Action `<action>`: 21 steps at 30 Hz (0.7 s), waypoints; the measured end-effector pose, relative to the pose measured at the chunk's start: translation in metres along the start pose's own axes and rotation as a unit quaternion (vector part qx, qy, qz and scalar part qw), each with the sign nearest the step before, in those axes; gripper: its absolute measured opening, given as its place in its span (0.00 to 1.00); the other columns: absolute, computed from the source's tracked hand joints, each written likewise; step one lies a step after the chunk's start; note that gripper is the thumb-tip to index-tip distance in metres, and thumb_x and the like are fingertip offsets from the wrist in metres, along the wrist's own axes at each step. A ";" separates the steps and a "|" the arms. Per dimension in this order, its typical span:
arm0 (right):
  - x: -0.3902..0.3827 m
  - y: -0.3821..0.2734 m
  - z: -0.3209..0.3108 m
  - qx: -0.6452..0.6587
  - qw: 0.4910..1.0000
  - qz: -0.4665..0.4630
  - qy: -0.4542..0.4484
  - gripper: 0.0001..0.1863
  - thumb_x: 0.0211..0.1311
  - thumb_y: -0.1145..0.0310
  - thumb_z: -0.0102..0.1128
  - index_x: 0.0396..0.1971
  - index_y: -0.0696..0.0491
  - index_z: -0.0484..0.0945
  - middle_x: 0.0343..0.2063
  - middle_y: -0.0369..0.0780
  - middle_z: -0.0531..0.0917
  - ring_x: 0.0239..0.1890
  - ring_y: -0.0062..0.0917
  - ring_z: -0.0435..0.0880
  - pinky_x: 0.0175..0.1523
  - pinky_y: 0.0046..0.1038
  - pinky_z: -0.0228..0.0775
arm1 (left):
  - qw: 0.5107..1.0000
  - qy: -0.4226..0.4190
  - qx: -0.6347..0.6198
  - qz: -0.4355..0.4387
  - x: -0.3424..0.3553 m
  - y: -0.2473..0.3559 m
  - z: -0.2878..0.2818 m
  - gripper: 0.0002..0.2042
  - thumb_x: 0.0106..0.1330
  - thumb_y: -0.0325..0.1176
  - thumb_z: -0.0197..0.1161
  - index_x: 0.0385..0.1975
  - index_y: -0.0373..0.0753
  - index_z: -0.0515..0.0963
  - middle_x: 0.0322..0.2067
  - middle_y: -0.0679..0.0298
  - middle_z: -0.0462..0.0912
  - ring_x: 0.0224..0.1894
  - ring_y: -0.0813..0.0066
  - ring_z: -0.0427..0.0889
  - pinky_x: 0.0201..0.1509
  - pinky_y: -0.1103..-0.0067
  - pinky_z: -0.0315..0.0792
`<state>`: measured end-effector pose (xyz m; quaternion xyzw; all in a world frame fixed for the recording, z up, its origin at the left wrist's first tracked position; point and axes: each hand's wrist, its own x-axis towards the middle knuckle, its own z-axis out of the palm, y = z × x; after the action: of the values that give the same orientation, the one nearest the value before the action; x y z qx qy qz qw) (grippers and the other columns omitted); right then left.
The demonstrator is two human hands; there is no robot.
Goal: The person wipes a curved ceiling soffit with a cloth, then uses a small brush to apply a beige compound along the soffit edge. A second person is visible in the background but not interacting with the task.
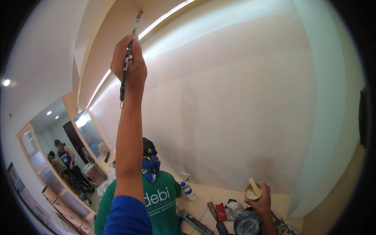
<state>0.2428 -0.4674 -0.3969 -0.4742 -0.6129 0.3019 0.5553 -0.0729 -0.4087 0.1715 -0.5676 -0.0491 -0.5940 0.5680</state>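
My left arm, in a blue sleeve, stretches up past the person in front. In my left hand [130,62] is a thin paintbrush [124,80], pinched like a pen. Its dark, paint-marked handle ends in a small loop, and its tip is at the underside of the wood-coloured overhead panel [111,23], beside a bright light strip [164,15]. Lower right, my right hand [263,201] is closed around a small tub [248,194] of cream-coloured paste. A pale flat stick [255,187] stands tilted in the tub.
A person in a green shirt [164,203] is close in front. On the pale surface are a water bottle [188,192], a caulking gun [194,222], a red object [220,211], a white cloth [234,207] and a plastic-covered black container [247,223]. Long rolls [64,209] lean left; two people show behind.
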 end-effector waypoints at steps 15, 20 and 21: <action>-0.001 0.000 -0.001 -0.003 1.000 0.003 0.001 0.56 0.39 0.61 0.89 0.69 0.61 0.65 0.62 0.50 0.71 0.66 0.46 0.74 0.70 0.43 0.69 | 0.999 0.022 0.022 0.018 0.001 0.009 0.004 0.04 0.72 0.21 0.66 0.43 0.30 0.83 0.35 0.56 0.90 0.33 0.75 0.89 0.37 0.80 0.83; -0.002 0.000 -0.001 0.001 1.000 0.001 0.004 0.56 0.39 0.61 0.89 0.68 0.61 0.65 0.62 0.51 0.71 0.65 0.46 0.74 0.70 0.44 0.69 | 0.998 0.014 0.036 0.042 0.002 0.007 0.006 0.06 0.68 0.19 0.67 0.43 0.32 0.82 0.39 0.52 0.89 0.36 0.67 0.90 0.39 0.76 0.84; -0.001 0.000 -0.001 0.001 1.000 -0.001 0.002 0.55 0.39 0.61 0.89 0.68 0.61 0.65 0.61 0.51 0.71 0.65 0.46 0.74 0.70 0.44 0.69 | 0.997 0.012 0.043 0.056 0.003 0.006 0.006 0.07 0.67 0.18 0.67 0.43 0.33 0.82 0.40 0.51 0.89 0.37 0.65 0.91 0.38 0.75 0.84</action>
<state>0.2434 -0.4684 -0.3973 -0.4739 -0.6118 0.3007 0.5574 -0.0635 -0.4086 0.1723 -0.5375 -0.0361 -0.5651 0.6249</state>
